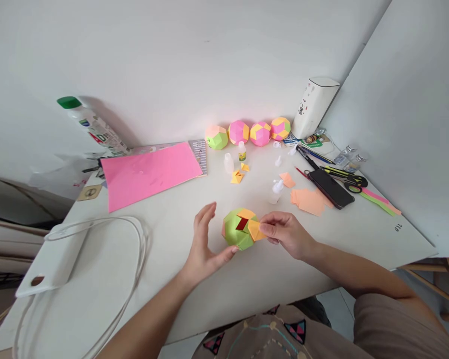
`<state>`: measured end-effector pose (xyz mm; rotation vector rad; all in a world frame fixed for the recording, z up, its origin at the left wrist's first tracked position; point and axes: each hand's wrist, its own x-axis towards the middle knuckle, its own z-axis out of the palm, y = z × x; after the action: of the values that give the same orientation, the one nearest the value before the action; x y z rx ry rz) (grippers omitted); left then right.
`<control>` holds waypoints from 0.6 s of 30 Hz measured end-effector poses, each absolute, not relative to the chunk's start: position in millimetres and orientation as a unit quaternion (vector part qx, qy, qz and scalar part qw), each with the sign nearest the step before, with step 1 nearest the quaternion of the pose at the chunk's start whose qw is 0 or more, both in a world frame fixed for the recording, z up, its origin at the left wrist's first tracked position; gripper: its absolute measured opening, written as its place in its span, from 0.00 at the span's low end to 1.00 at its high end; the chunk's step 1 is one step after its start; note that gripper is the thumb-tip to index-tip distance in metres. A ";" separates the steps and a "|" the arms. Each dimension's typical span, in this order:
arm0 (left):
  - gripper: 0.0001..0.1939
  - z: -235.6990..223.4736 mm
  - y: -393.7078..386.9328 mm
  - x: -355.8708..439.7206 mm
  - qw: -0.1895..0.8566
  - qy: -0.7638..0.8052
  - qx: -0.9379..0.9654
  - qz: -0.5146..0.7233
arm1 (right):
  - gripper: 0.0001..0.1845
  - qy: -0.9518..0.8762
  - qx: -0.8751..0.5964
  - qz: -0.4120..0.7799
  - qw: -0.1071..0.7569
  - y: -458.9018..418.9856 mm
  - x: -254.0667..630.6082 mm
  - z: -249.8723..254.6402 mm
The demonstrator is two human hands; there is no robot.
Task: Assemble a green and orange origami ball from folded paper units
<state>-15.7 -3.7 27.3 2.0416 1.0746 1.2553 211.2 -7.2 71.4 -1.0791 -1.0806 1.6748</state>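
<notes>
A green and orange paper ball (237,230) rests on the white table (179,234), with a dark red gap showing in its top. My left hand (205,244) cups its left side, fingers spread, thumb tip touching the ball's lower edge. My right hand (286,233) pinches an orange paper piece (255,230) that sits against the ball's right side.
Several finished paper balls (247,132) line the wall beside a white box (314,107). Pink paper (149,172), small glue bottles (241,151), orange paper squares (309,199), a phone (331,188), scissors (346,179), pens and a white cable (108,259) also lie on the table.
</notes>
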 end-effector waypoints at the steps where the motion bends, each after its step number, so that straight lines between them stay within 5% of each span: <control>1: 0.47 22.3 3.9 -17.3 0.279 0.386 0.764 0.435 | 0.13 -0.394 -0.433 0.692 0.422 -4.0 211.8 69.8; 6: 0.52 7.2 14.9 -16.2 0.418 0.316 0.771 0.361 | 0.14 -0.307 -0.431 0.745 0.406 4.1 214.5 61.5; 12: 0.58 10.5 -2.3 -6.0 0.357 0.345 0.799 0.340 | 0.13 -0.315 -0.434 0.739 0.408 4.7 215.3 57.8; 18: 0.50 14.4 -12.0 2.1 0.371 0.366 0.775 0.358 | 0.12 -0.359 -0.435 0.711 0.420 4.5 215.6 62.8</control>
<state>2.1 -12.0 14.4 1.9867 0.9386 0.9190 215.6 4.5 62.8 -1.0904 -0.9004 1.7820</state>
